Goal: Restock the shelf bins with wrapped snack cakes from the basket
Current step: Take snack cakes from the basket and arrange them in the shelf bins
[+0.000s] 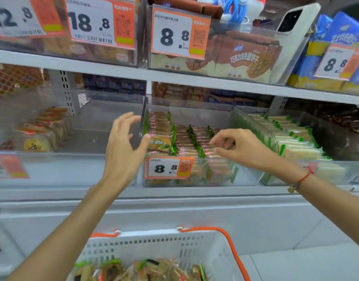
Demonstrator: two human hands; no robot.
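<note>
A white phone leans in the upper clear bin beside brown wafer packs. A blue plush toy sits above them. Blue packets fill the bin to the right.

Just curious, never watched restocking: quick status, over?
Left hand open, thumb against a wrapped cake. Right hand fingering cake rows in the middle bin. Basket below holds more. Nothing blocking.

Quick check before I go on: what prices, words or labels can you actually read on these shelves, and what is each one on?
"12.8": price tag, top shelf, far left.
"18.8": next price tag.
"8.8": tag on the chocolate wafer bin.
"8.8": tag on the blue packet bin.
"8.8": tag on the snack cake bin.
Chinese wording, barcodes and QR codes: too blurred to quote.
</note>
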